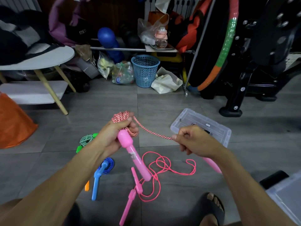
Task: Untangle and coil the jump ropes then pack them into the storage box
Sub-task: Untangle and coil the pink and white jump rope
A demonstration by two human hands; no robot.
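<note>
While gripped at centre frame, red-white rope (125, 119): bunched in coils above and behind the left hand, one strand running right and down to the right hand.
Left hand (112, 136): left of centre, fingers curled round the coils and round the top of a pink handle (134, 156), which slants down toward lower centre.
Right hand (193, 141): right of centre, pinching the strand between thumb and forefinger, other fingers curled.
Second pink handle (212, 165): poking out below the right wrist, partly hidden by the arm; cannot tell how held.
Pink cord rope (162, 167): loose loops on the floor at lower centre, its two slim pink handles lying below, toward the bottom edge.
Blue rope (104, 167): coiled on the floor under the left forearm, blue handles pointing down.
Green rope (86, 140): bundled on the floor left of the left hand, partly hidden.
Orange handle (87, 186): small piece beside the blue handles, mostly hidden by the arm.
Lid (202, 123): clear plastic, flat on the floor behind the right hand.
Box (286, 194): clear, at the lower right edge, only partly in frame.
Blue basket (145, 70): upper centre, against the clutter.
</note>
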